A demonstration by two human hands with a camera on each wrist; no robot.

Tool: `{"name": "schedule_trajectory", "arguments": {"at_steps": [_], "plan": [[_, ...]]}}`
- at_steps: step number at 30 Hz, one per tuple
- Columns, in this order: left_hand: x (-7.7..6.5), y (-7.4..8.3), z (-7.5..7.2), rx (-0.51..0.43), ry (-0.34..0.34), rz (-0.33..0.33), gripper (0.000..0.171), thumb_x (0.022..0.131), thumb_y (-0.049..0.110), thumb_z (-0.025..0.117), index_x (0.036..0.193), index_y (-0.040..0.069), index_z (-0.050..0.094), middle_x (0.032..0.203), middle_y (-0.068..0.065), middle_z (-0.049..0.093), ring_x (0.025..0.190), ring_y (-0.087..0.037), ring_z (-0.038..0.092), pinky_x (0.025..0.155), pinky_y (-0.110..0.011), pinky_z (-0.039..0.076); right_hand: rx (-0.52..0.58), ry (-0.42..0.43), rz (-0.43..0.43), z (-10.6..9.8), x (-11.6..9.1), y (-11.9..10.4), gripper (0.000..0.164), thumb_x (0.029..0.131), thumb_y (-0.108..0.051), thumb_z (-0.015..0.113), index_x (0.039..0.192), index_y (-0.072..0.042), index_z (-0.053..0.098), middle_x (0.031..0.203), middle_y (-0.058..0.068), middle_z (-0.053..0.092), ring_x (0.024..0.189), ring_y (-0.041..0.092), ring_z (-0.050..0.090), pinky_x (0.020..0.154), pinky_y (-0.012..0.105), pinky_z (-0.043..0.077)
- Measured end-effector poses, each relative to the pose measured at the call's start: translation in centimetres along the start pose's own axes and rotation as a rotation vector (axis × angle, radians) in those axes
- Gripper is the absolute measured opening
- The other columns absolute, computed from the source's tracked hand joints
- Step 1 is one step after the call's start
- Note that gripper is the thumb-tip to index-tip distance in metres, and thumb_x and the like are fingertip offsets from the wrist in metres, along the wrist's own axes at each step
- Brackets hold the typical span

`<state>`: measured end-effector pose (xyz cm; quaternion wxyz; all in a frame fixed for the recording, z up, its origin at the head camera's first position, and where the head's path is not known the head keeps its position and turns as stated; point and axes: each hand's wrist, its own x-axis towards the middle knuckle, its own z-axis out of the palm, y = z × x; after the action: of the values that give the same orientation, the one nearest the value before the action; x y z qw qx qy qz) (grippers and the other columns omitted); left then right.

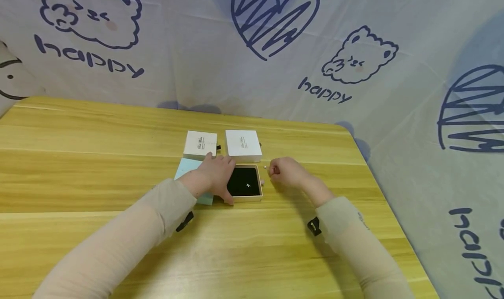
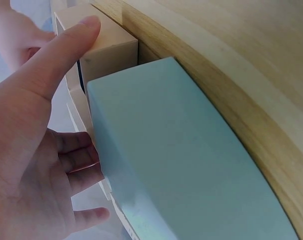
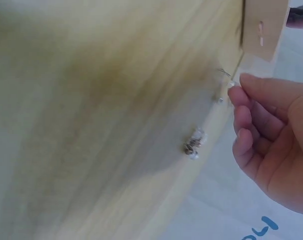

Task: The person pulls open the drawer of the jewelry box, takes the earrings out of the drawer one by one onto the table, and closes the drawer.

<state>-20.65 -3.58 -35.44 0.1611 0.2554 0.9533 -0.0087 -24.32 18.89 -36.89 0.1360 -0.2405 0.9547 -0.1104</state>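
My left hand (image 1: 214, 174) spans the left end of an open, shallow jewelry box (image 1: 248, 199), thumb at its near side and fingers toward its far side. A small star-shaped silvery piece (image 1: 248, 185) lies on the box's black pad (image 1: 238, 176). In the left wrist view the thumb (image 2: 86, 32) presses the tan box wall (image 2: 111, 55). Just right of the box, my right hand (image 1: 289, 172) is low over the table. Its thumb and forefinger pinch a small pearl earring (image 3: 231, 84) with a thin wire, the other fingers curled.
A light blue box (image 1: 189, 165) sits under and left of my left forearm. Two white lidded boxes, one left (image 1: 200, 143) and one right (image 1: 243, 144), stand behind. Beside my right hand lie a tiny bead (image 3: 220, 100) and a sparkly jewelry cluster (image 3: 194, 143).
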Motion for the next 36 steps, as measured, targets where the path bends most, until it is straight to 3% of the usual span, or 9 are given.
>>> {"name": "schedule_trajectory", "arguments": {"at_steps": [8, 14, 20, 26, 30, 36], "plan": [[0.0, 0.0, 0.0, -0.006, 0.0, -0.006, 0.1, 0.065, 0.063, 0.073, 0.136, 0.002, 0.037, 0.141, -0.013, 0.041, 0.129, -0.03, 0.042, 0.111, -0.058, 0.024, -0.094, 0.074, 0.093, -1.5, -0.1, -1.2, 0.014, 0.09, -0.013, 0.057, 0.096, -0.007, 0.068, 0.096, 0.007, 0.07, 0.088, 0.02, 0.064, 0.082, 0.035, 0.052], [0.1, 0.1, 0.1, -0.003, -0.003, -0.009, 0.1, 0.065, 0.063, 0.072, 0.136, 0.002, 0.038, 0.142, -0.012, 0.041, 0.129, -0.03, 0.042, 0.111, -0.058, 0.024, -0.112, 0.058, 0.023, -1.5, -0.1, -3.2, 0.015, 0.089, -0.014, 0.058, 0.097, -0.009, 0.07, 0.097, 0.005, 0.072, 0.091, 0.018, 0.066, 0.083, 0.033, 0.052], [0.2, 0.1, 0.1, 0.004, -0.005, -0.011, 0.097, 0.064, 0.064, 0.072, 0.133, 0.003, 0.04, 0.139, -0.012, 0.043, 0.127, -0.03, 0.043, 0.11, -0.057, 0.025, -0.149, -0.038, -0.036, -0.8, 0.0, -5.3, 0.014, 0.087, -0.017, 0.063, 0.097, -0.009, 0.07, 0.095, 0.004, 0.071, 0.086, 0.015, 0.065, 0.079, 0.032, 0.053], [0.2, 0.0, 0.1, 0.004, -0.003, -0.006, 0.095, 0.065, 0.064, 0.072, 0.131, 0.003, 0.041, 0.137, -0.012, 0.045, 0.126, -0.03, 0.044, 0.11, -0.057, 0.026, -0.216, -0.092, -0.066, 0.1, 0.4, -6.4, 0.011, 0.085, -0.021, 0.066, 0.088, -0.012, 0.071, 0.086, 0.0, 0.069, 0.07, 0.01, 0.059, 0.066, 0.028, 0.051], [0.1, 0.0, 0.2, 0.003, 0.0, 0.001, 0.096, 0.065, 0.064, 0.072, 0.131, 0.003, 0.04, 0.137, -0.012, 0.044, 0.126, -0.03, 0.044, 0.11, -0.057, 0.025, -0.227, -0.097, -0.075, 0.6, 0.6, -6.7, 0.01, 0.086, -0.02, 0.065, 0.08, -0.013, 0.068, 0.077, -0.002, 0.065, 0.063, 0.008, 0.052, 0.058, 0.024, 0.045], [0.2, -0.1, 0.3, 0.024, 0.001, 0.003, 0.095, 0.065, 0.066, 0.07, 0.13, 0.004, 0.041, 0.136, -0.011, 0.045, 0.125, -0.03, 0.044, 0.109, -0.056, 0.027, -0.235, -0.082, -0.105, 0.8, 0.8, -7.1, 0.03, 0.086, -0.011, 0.06, 0.058, -0.015, 0.048, 0.055, -0.004, 0.042, 0.051, 0.01, 0.035, 0.048, 0.022, 0.027]]}}
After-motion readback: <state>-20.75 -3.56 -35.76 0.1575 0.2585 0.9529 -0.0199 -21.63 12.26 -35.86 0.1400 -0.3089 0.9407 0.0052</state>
